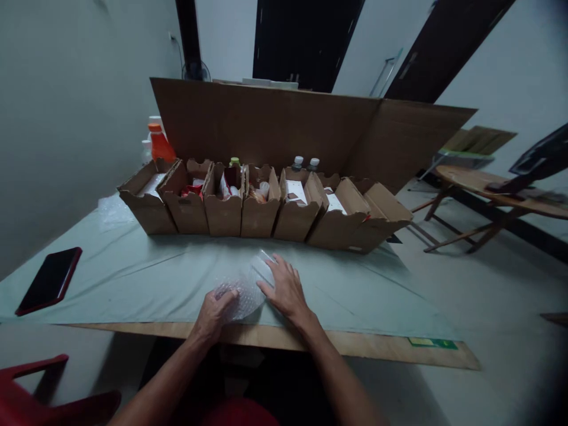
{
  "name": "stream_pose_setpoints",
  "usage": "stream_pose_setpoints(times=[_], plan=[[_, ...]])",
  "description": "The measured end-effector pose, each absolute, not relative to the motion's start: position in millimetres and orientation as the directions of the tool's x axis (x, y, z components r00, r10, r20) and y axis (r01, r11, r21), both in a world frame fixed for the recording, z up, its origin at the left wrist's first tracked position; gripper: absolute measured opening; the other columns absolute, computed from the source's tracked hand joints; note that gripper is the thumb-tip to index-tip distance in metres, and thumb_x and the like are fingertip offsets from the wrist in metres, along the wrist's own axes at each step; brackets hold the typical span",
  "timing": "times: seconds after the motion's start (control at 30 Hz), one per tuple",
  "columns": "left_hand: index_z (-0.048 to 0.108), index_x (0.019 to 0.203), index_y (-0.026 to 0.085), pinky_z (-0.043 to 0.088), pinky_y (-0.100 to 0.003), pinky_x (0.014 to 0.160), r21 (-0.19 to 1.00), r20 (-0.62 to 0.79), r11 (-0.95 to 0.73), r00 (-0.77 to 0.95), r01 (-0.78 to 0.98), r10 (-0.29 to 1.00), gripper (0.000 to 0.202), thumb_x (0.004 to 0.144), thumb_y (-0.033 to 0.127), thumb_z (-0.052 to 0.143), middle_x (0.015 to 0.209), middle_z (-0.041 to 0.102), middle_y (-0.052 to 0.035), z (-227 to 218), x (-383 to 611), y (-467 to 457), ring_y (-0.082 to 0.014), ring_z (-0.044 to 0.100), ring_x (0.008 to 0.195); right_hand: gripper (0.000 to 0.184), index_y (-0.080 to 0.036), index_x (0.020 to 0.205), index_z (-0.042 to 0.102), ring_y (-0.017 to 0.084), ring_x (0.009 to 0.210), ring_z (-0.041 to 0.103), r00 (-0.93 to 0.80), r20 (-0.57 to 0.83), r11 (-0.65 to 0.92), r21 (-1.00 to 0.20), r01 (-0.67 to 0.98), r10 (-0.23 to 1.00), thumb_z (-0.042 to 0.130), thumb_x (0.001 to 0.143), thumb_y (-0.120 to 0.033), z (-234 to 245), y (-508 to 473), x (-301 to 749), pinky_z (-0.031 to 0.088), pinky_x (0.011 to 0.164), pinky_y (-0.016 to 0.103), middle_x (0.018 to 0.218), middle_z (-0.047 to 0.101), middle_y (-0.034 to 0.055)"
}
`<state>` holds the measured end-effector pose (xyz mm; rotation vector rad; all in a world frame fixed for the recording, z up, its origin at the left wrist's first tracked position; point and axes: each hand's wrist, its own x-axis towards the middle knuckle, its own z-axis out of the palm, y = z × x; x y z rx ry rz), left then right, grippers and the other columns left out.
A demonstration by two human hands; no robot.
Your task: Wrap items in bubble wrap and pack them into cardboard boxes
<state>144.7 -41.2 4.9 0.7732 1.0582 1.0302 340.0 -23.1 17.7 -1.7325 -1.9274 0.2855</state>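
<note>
Over the cloth, bubble wrap is being pinched by the left hand, a clear piece by the right hand; arranging is seemingly being done, steadiness being needed.

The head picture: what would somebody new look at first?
Probably the row of open brown cardboard boxes across the middle, before a wide brown cardboard sheet. Nearer, the left hand pinches clear bubble wrap, the right hand at its right edge. The bright orange bottle behind the row's left end may stand out too.
</note>
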Motion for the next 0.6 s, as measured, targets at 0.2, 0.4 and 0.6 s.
stream_pose_setpoints(times=[0.2,0.4,0.6], plan=[[0.069,0.083,0.013,0.044,-0.025,0.065,0.919,-0.345,0.364,0.14,-0.152,0.928,0.046,0.065,0.054,0.078,0.074,0.067,-0.0016,10,119,-37,-0.0163,0.058,0.067,0.018,-0.02,0.094,0.073,0.027,0.106,0.064,0.048,0.22,0.098,-0.606,0.789,0.974,0.057,0.085,-0.022,14,-4,366,0.046,0.094,0.041,0.116,0.073,0.0115],[0.066,0.092,0.015,0.044,-0.025,0.062,0.97,-0.224,0.202,0.179,0.131,0.958,0.048,0.069,0.056,0.073,0.074,0.063,0.0001,15,97,4,-0.0159,0.056,0.065,0.035,-0.017,0.085,0.068,0.019,0.07,0.063,0.266,0.259,-0.02,-0.682,0.731,0.929,0.047,0.091,-0.044,29,-37,452,0.047,0.063,0.027,0.078,0.071,0.0039],[0.06,0.127,0.015,0.047,-0.036,0.068,0.717,-0.056,-0.035,0.108,0.697,0.993,0.062,0.078,0.052,0.054,0.075,0.065,-0.0047,-14,105,30,-0.0266,0.063,0.071,0.013,-0.021,0.072,0.065,0.019,0.063,0.059,0.42,0.252,-0.206,-0.589,0.782,0.872,0.059,0.075,-0.032,9,-56,490,0.043,0.063,0.029,0.066,0.065,0.0028]])
